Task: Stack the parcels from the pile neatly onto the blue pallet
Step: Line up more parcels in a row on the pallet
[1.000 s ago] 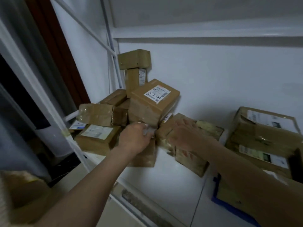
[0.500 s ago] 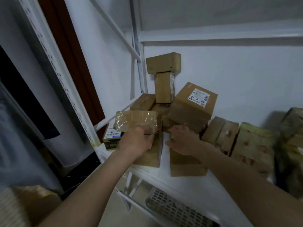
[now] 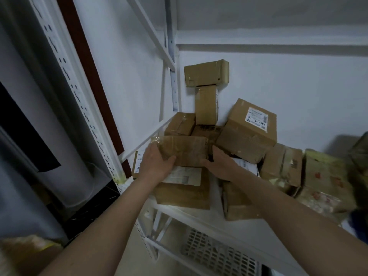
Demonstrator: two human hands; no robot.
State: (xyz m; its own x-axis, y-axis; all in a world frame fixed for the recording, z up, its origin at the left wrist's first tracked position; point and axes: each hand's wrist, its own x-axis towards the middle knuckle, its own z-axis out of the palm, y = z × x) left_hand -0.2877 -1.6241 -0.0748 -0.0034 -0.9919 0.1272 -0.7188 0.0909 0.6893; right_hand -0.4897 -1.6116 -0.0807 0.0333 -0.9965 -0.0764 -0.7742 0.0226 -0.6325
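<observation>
Pickup step: left hand [image 3: 157,166] and right hand [image 3: 221,166] grip a taped parcel [image 3: 182,150] atop the shelf [image 3: 199,213] pile (pallet unseen); next, lift clear without toppling neighbours.

Held parcel [image 3: 184,151]: sitting between left hand [image 3: 157,163] and right hand [image 3: 221,166], atop labelled parcel [image 3: 182,189].
Tilted parcel [image 3: 249,132]: leaning behind right hand.
Shelf [image 3: 199,216]: lying beneath the pile.
</observation>
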